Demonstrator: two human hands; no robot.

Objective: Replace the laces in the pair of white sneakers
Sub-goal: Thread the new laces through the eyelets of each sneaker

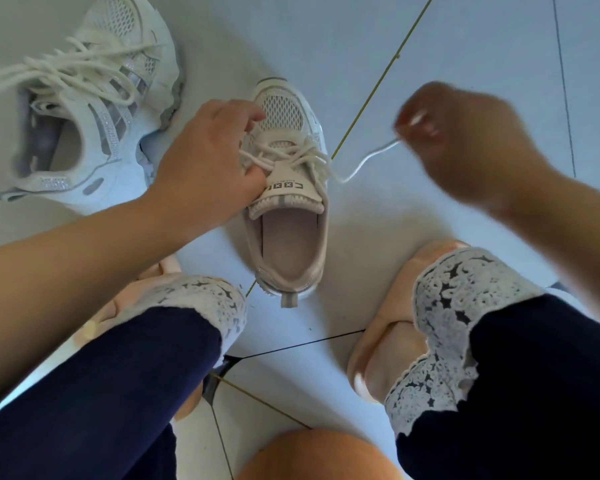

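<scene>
Sneaker mid-lacing — left hand fingers gripping its tongue, right hand fingers pinching the lace end. Next, likely: pull it snug, thread on upward.

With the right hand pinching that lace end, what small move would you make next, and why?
Probably pull the lace rightward: the right hand pinches its free end, it sags slack but is threaded through the sneaker, which the left hand holds.

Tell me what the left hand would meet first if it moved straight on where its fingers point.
Probably the mesh toe of the near sneaker, just beyond the left hand; height above it is unclear.
</scene>
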